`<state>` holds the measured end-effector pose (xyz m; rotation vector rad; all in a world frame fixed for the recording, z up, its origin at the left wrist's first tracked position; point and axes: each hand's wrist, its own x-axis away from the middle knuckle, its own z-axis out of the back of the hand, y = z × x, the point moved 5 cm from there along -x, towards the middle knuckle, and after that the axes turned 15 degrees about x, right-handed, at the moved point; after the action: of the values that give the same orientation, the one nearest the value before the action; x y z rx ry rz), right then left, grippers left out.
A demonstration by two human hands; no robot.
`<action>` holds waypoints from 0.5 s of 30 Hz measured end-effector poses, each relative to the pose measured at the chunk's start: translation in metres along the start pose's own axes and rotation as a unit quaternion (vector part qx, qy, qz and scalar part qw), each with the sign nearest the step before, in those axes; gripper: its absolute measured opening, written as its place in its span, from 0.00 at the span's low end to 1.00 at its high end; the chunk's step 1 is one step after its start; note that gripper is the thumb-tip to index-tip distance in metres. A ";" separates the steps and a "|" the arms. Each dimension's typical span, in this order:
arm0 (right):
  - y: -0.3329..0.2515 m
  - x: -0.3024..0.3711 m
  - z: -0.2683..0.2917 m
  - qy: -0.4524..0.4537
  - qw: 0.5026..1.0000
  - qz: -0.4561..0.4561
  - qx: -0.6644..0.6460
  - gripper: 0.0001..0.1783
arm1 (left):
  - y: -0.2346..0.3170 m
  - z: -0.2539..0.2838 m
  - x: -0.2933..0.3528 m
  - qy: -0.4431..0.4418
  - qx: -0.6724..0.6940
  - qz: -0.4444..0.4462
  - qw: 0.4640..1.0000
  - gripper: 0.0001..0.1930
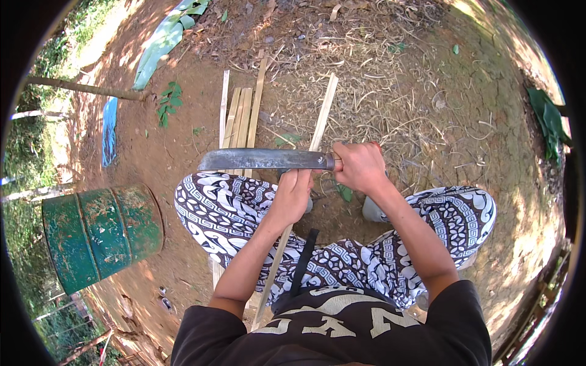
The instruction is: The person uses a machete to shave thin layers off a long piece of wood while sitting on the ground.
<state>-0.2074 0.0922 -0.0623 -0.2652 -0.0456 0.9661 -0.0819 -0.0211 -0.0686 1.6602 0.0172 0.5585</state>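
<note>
My right hand (pixel 360 166) is wrapped round the handle of a machete (pixel 262 159). Its broad, dark blade points left and lies across a long pale bamboo strip (pixel 324 113). Just below the blade, my left hand (pixel 293 195) is closed round that strip, which runs back under my left forearm toward my waist. The strip's far end points away from me over the ground. Several more bamboo strips (pixel 243 116) lie side by side on the dirt, beyond my left knee and partly behind the blade. Where the edge meets the strip is hidden.
Thin curled shavings (pixel 378 91) litter the brown dirt ahead. A rusty green drum (pixel 104 235) is at the left, with a blue sheet (pixel 109 131) and a wooden pole (pixel 85 87) beyond it. A large pale leaf (pixel 160 49) lies far left; dark green leaves (pixel 545 122) hang far right.
</note>
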 end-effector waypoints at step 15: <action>0.185 0.007 -0.007 -0.001 0.905 -0.409 0.120 0.13 | 0.005 0.004 0.010 0.054 -0.146 -0.043 0.987 0.24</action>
<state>-0.3517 0.1965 -0.1152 -0.0011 -0.0345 0.1264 -0.0735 -0.0222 -0.0612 1.3362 0.0809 0.5570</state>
